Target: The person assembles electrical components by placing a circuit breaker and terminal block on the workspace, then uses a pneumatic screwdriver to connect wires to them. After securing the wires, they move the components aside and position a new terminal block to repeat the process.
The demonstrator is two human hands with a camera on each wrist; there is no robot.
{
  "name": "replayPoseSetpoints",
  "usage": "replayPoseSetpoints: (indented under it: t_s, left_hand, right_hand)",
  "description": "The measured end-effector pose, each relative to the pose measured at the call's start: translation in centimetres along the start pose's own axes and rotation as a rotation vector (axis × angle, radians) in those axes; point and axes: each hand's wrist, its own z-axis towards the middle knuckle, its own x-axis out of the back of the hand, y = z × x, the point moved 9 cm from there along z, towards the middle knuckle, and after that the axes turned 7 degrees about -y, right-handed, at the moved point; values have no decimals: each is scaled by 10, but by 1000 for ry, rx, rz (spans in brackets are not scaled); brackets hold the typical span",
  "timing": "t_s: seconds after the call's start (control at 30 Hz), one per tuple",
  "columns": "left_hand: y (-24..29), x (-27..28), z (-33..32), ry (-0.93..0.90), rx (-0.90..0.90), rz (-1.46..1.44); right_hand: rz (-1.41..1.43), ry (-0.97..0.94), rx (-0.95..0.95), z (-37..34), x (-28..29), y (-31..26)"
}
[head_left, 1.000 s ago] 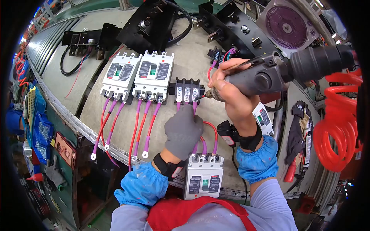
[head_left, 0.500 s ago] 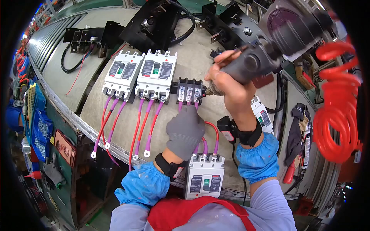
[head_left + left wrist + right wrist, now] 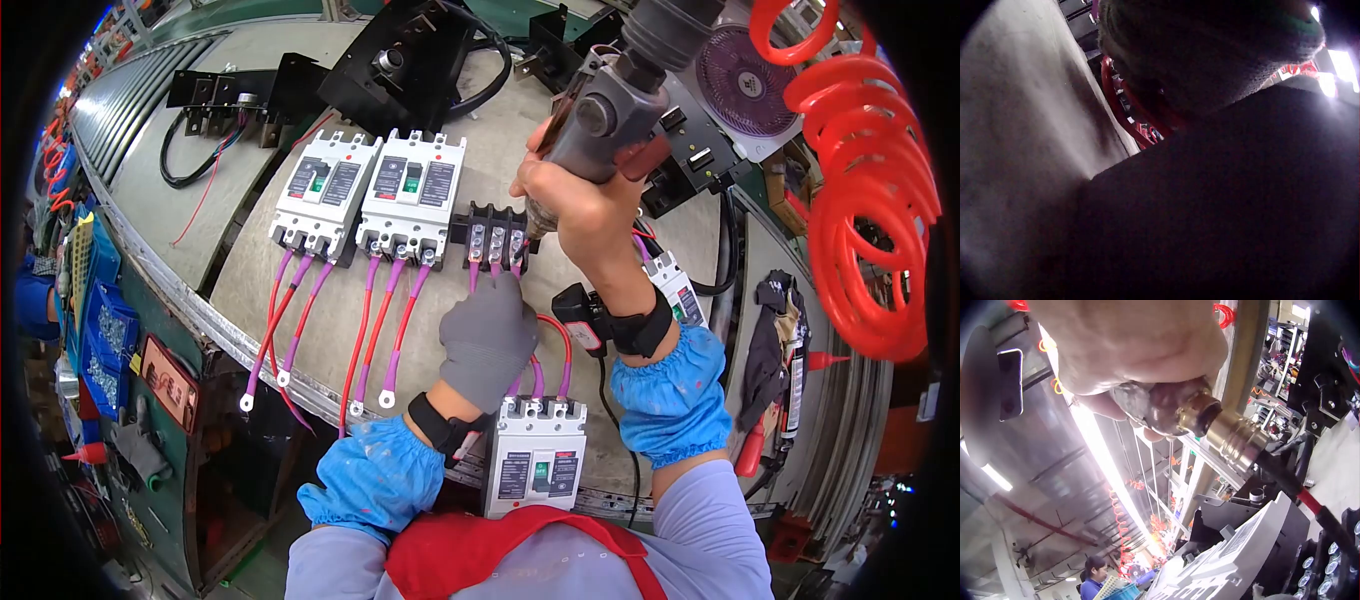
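In the head view the bare right hand (image 3: pixel 580 205) grips a dark power screwdriver (image 3: pixel 605 115). Its bit reaches the right-hand column of a black terminal block (image 3: pixel 484 215); the right wrist view shows the brass-coloured chuck (image 3: pixel 1235 437) and the bit (image 3: pixel 1310 503) angled to the block (image 3: pixel 1307 565). Just below the block, the gray-gloved left hand (image 3: pixel 490 335) holds purple-sleeved cable ends at the terminals, its fingertips partly hidden. Red cables run from under the glove to a white breaker (image 3: pixel 538 450) near the body. The left wrist view is mostly dark, with the glove (image 3: pixel 1204 56) at the top.
Two white breakers (image 3: pixel 322 190) with loose lugged cables stand left of the block. Black brackets (image 3: pixel 400 65) lie behind, and a fan (image 3: pixel 745 82) stands back right. A coiled red hose (image 3: pixel 860 200) hangs at the right. Another breaker (image 3: pixel 675 290) lies beyond the right wrist.
The screwdriver body has swung from leaning right to more upright, its bit staying by the right-hand terminal. The red hose has shifted. The left hand keeps its place below the block.
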Motion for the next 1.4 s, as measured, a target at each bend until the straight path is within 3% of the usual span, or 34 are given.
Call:
replayPoseSetpoints:
  t_s: [1.4]
  left_hand:
    - [1, -1, 5, -65, 34, 29]
  right_hand:
    - [132, -41, -140, -9, 7, 19]
